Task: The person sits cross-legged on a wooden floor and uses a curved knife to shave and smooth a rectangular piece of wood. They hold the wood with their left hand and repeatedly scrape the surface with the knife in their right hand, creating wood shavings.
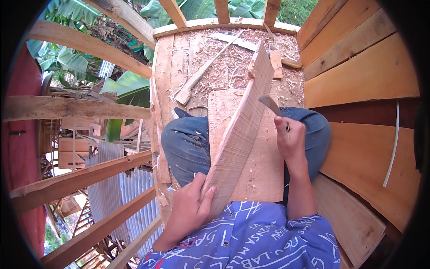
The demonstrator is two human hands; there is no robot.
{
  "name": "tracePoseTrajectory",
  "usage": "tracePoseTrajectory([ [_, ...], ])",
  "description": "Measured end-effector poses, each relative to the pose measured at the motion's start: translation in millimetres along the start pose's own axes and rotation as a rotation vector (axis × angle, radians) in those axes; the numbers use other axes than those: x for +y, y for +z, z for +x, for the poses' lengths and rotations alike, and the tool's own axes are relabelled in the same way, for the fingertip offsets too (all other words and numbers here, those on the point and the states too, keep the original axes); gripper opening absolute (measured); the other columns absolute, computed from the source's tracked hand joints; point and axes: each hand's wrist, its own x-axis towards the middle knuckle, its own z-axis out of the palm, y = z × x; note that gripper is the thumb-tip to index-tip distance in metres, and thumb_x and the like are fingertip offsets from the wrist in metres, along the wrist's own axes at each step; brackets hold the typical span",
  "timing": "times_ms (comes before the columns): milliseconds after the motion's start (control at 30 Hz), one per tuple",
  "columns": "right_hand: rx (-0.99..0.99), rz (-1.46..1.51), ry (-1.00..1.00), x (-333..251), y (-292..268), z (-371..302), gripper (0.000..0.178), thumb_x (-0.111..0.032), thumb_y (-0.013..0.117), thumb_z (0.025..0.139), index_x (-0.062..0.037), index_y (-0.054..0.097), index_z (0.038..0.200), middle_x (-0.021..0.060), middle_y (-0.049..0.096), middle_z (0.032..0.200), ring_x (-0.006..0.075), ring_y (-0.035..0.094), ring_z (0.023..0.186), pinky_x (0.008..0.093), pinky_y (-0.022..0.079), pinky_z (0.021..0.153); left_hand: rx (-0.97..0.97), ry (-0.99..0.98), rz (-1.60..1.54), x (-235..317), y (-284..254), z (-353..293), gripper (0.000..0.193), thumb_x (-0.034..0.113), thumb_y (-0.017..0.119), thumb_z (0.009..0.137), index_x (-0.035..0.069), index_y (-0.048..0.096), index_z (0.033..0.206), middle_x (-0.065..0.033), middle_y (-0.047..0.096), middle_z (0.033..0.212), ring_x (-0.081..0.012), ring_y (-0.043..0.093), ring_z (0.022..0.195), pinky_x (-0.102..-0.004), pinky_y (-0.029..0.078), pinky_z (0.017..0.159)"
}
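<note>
Left hand [190,201] grips a plank [242,139], right hand [292,140] a curved blade [269,105].

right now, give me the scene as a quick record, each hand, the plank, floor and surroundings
left hand: grips the plank near its lower end
right hand: holds a curved-bladed knife; blade contact with plank unclear
plank: slanted, above a flat board
floor: scattered shavings, long tapered wood piece
left side: open wooden rails
right side: plank wall
</note>
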Motion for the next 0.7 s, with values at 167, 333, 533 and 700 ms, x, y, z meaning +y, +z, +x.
tracePoseTrajectory([
  [167,-0.189,-0.068,-0.078,-22,7,-47,0.068,-0.061,0.062,0.083,0.002,0.057,0.059,0.0202,0.051,0.051,0.0353,0.057,0.049,0.0413,0.044,0.048,0.001,0.002,0.073,7,-6,8,0.015,0.015,0.059,0.088,0.004,0.051,0.092,-0.0212,0.06,0.071,-0.0434,0.06,0.068,-0.0486,0.043,0.058],
  [333,-0.207,-0.245,-0.183,-25,19,-41,0.069,-0.067,0.065,0.075,0.0002,0.057,0.059,0.0188,0.052,0.051,0.0365,0.061,0.054,0.04,0.047,0.049,0.014,0.048,0.169,21,0,5,0.015,0.014,0.061,0.087,0.004,0.05,0.09,-0.0176,0.057,0.067,-0.0389,0.059,0.063,-0.0467,0.042,0.055],
  [533,-0.09,-0.373,-0.261,-12,8,-16,0.076,-0.078,0.063,0.066,-0.0033,0.055,0.053,0.014,0.054,0.049,0.0305,0.06,0.048,0.0393,0.047,0.046,0.029,0.083,0.222,27,5,4,0.015,0.011,0.061,0.086,0.002,0.05,0.089,-0.0212,0.056,0.069,-0.0424,0.058,0.065,-0.0474,0.042,0.056],
  [700,-0.054,-0.366,-0.295,-9,13,-9,0.076,-0.079,0.064,0.064,-0.0042,0.053,0.053,0.0135,0.051,0.047,0.0305,0.058,0.046,0.0385,0.046,0.044,0.039,0.112,0.208,25,6,7,0.016,0.012,0.06,0.087,0.002,0.047,0.089,-0.021,0.055,0.069,-0.043,0.057,0.065,-0.0493,0.041,0.056],
])
